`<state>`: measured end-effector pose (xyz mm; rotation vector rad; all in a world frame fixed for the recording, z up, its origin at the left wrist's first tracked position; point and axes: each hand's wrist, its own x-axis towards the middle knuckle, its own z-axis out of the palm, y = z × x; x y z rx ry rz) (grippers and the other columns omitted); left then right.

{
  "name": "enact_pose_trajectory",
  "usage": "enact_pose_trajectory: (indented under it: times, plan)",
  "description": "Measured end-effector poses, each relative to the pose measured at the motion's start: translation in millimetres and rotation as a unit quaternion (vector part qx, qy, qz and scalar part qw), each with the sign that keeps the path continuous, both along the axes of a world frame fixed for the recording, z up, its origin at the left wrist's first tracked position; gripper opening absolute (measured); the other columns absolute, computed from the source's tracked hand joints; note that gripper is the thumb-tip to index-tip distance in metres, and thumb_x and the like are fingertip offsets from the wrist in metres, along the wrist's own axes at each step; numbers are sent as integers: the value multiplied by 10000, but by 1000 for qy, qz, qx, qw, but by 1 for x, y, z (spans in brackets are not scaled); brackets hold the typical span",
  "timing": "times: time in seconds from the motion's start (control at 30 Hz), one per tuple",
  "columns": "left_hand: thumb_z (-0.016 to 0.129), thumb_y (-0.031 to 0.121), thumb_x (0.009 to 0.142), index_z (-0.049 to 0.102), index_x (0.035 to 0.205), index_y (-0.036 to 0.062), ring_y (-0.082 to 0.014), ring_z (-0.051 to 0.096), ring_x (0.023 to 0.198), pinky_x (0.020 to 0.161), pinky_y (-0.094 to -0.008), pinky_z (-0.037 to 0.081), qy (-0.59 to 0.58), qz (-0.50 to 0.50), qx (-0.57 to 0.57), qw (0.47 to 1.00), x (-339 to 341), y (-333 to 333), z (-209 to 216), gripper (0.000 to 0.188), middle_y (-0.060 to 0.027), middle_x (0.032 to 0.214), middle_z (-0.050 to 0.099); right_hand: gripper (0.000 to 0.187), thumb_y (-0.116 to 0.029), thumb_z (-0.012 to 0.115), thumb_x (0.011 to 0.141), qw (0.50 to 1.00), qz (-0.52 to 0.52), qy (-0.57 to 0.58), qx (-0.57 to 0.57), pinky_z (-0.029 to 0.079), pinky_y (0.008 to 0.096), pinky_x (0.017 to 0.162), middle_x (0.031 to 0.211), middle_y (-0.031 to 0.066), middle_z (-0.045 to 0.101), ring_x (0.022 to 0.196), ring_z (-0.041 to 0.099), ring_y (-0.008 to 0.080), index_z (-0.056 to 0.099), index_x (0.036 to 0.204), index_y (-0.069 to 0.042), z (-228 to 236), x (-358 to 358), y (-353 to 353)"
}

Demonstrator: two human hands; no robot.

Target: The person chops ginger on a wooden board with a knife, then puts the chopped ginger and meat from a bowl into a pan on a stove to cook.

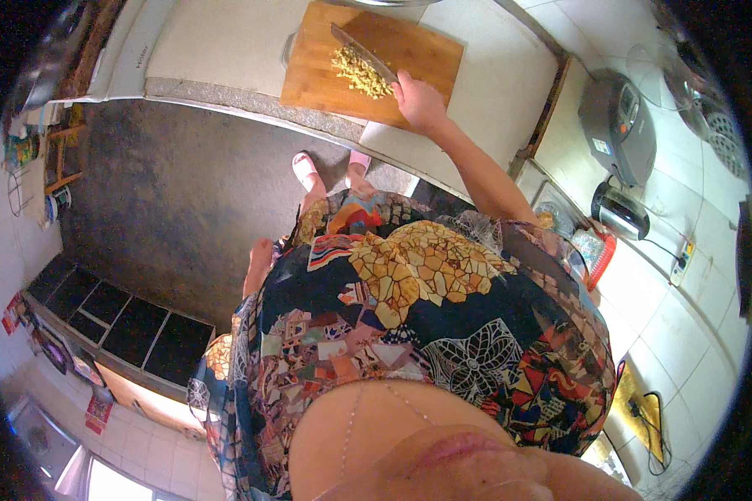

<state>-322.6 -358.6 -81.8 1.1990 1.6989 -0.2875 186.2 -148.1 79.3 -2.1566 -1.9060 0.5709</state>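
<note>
My right hand (421,102) is closed round the handle of a kitchen knife (364,53). Its long blade lies slantwise over a wooden cutting board (433,63), pointing to the far left. Against the blade's near side is a heap of finely chopped yellow food (359,75), whose kind I cannot make out. My left hand (260,255) hangs low beside my patterned dress, away from the board. Its fingers are too unclear to read, and nothing shows in it.
The board rests on a pale counter (217,42) with a speckled front edge. To the right stand a grey rice cooker (618,125), a kettle (620,210) and a red-rimmed basket (600,259). A dark grey floor (167,184) stretches left, with black-topped cabinets (134,330) behind.
</note>
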Motion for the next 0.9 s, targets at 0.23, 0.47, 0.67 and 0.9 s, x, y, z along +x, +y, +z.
enact_pose_trajectory:
  times: [0.23,0.47,0.67,0.9]
  plan:
    - [534,251,833,649,890,17,-131,573,609,545,-295,457,-95,68,19,993,-3,11,24,267,-77,719,635,245,-262,455,891,1000,-7,-4,-25,445,535,617,748,253,600,690,590,424,495,932,-24,-8,-1,-7]
    - [534,241,827,655,870,36,-119,544,564,482,-274,435,-106,117,-8,987,21,36,59,241,-49,722,628,230,-263,444,898,996,-76,-5,-51,447,513,630,791,216,610,735,585,406,458,952,-41,12,10,-17]
    - [532,246,831,641,848,34,-115,536,551,460,-263,422,-74,70,-13,995,23,41,57,239,-40,692,608,268,-236,497,846,987,-141,-22,-78,449,510,623,791,218,609,729,591,399,430,1034,-56,-11,-9,-28]
    - [500,286,843,623,920,41,-135,566,497,453,-266,463,-105,83,-41,990,3,37,49,285,-44,700,613,311,-227,491,843,994,-95,45,-11,446,503,625,767,231,597,730,582,407,426,1092,-53,5,-28,-9]
